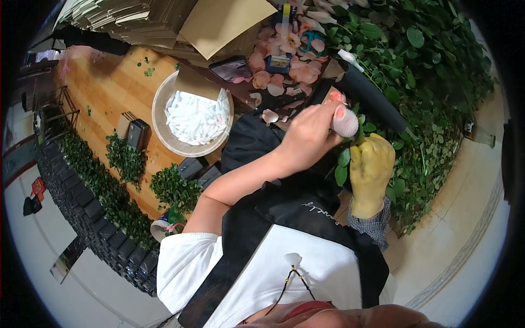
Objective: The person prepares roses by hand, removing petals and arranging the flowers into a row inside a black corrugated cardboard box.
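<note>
Bare and closed, my left hand grips at a pink rose whose head sits in a white foam net sleeve. Another pink bloom shows just beyond its fingers. My right hand, in a yellow glove, is closed just below and to the right, around the leafy stems; its fingertips are partly hidden. Green leaves hang between the two hands. A dark, long padded piece lies past them, against the heap of rose foliage.
To the left stands a round tub of white foam sleeves. Pink petals, a tape dispenser, teal-handled scissors and a phone lie ahead, beside stacked cardboard. Bundled greenery lines the wooden floor.
</note>
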A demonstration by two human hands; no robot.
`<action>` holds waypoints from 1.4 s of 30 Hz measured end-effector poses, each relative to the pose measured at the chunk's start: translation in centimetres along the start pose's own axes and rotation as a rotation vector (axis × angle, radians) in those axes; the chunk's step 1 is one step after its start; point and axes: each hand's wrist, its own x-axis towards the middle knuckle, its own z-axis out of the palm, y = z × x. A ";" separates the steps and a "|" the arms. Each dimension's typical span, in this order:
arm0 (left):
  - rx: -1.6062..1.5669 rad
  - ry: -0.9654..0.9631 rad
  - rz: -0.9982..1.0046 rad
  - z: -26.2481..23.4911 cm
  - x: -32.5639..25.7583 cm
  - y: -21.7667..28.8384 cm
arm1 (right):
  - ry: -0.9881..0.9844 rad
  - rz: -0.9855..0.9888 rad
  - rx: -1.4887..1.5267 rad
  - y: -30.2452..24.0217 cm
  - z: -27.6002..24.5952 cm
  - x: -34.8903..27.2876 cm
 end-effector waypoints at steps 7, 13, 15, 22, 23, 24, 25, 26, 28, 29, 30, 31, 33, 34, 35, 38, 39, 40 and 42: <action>0.573 0.137 -0.459 -13.3 -2.5 -3.0 | -0.065 0.088 0.028 2.0 -1.4 -2.1; 1.066 -0.421 -0.487 -19.3 -7.1 -5.9 | -0.066 0.337 0.349 2.9 -1.4 -2.8; 0.273 -0.250 -0.623 -13.5 -3.3 -3.8 | -0.069 0.364 0.418 3.1 -1.0 -3.5; -0.644 -0.340 -0.099 0.4 1.2 3.4 | -0.062 0.537 0.690 2.8 -1.6 -4.4; -0.566 -0.292 -0.051 0.8 1.4 3.6 | -0.131 0.449 0.524 2.9 -2.4 -3.9; -0.495 -0.248 -0.004 1.4 1.6 3.7 | -0.053 0.439 0.357 4.0 -1.4 -5.7; -0.367 -0.188 0.105 1.7 1.6 3.2 | -0.052 0.405 0.308 2.6 -2.5 -3.6; -0.374 -0.191 0.105 1.8 1.7 3.2 | -0.052 0.370 0.261 1.1 -3.5 -1.3; -0.287 -0.186 0.235 2.0 2.0 3.7 | -0.051 0.351 0.287 1.3 -3.3 -1.6; -0.295 -0.190 0.237 2.2 1.7 3.7 | -0.005 0.407 0.334 1.6 -2.5 -2.5; -0.350 -0.217 0.170 2.4 1.4 3.5 | 0.043 0.461 0.387 1.6 -1.8 -3.1; -0.404 -0.242 0.103 2.4 1.1 3.4 | 0.090 0.549 0.496 1.4 -1.3 -3.5; -0.443 -0.160 0.038 2.0 0.6 3.8 | 0.096 0.531 0.510 1.4 -1.2 -3.7; -0.480 -0.073 -0.028 1.9 0.5 3.9 | 0.099 0.510 0.524 1.3 -1.1 -3.8; -0.365 -0.003 0.183 2.0 0.1 2.6 | 0.140 0.628 0.613 0.9 -0.7 -3.9; -0.338 -0.118 0.252 1.0 0.6 3.1 | 0.173 0.583 0.650 0.9 -0.3 -4.2; -0.373 -0.166 0.230 1.2 0.9 3.2 | 0.208 0.583 0.638 0.6 0.0 -4.0; -0.372 -0.164 0.226 1.2 0.8 3.0 | 0.204 0.583 0.640 0.6 0.0 -3.9; -0.360 -0.146 0.198 1.2 0.6 2.8 | 0.164 0.514 0.602 0.7 0.2 -3.6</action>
